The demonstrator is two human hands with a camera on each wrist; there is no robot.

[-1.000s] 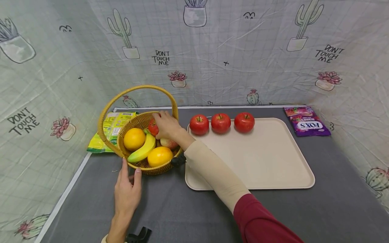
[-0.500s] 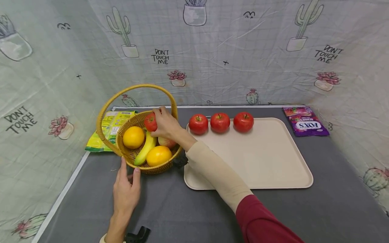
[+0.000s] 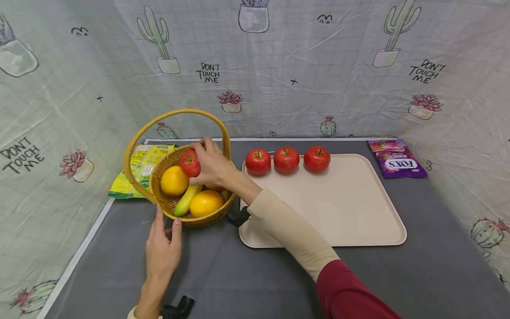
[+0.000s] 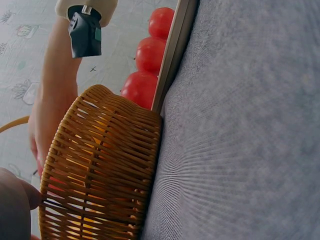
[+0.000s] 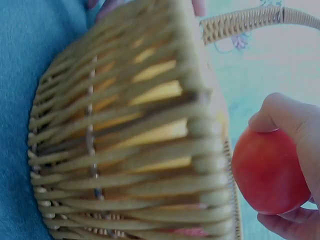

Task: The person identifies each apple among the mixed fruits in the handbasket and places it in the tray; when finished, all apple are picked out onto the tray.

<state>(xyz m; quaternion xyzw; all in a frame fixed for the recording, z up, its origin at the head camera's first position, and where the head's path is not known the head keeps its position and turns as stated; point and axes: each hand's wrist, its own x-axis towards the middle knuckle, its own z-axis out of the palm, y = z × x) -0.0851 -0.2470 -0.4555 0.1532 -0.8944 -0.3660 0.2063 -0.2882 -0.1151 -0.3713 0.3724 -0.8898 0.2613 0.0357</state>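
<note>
My right hand [image 3: 213, 164] grips a red apple [image 3: 190, 163] with thumb and fingers, raised above the far part of a yellow wicker basket [image 3: 159, 177]. In the right wrist view that apple [image 5: 270, 170] is just beyond the basket rim. Inside the basket lie an orange [image 3: 174, 180], a banana [image 3: 187, 200] and a yellow-orange round fruit [image 3: 206, 204]. Another reddish fruit is mostly hidden under my right hand. My left hand [image 3: 162, 254] touches the basket's near-left side with thumb and forefinger extended; its other fingers are partly hidden.
A beige tray [image 3: 342, 199] lies right of the basket, with three red apples [image 3: 287, 160] in a row along its far edge. A yellow-green packet [image 3: 137, 170] lies behind the basket's left side. A purple Fox's packet [image 3: 398, 159] is at the far right.
My right hand has lifted the apple out from among the fruit and moved it slightly left. The banana has shifted lower in the basket. My left hand stays at the basket's side.
</note>
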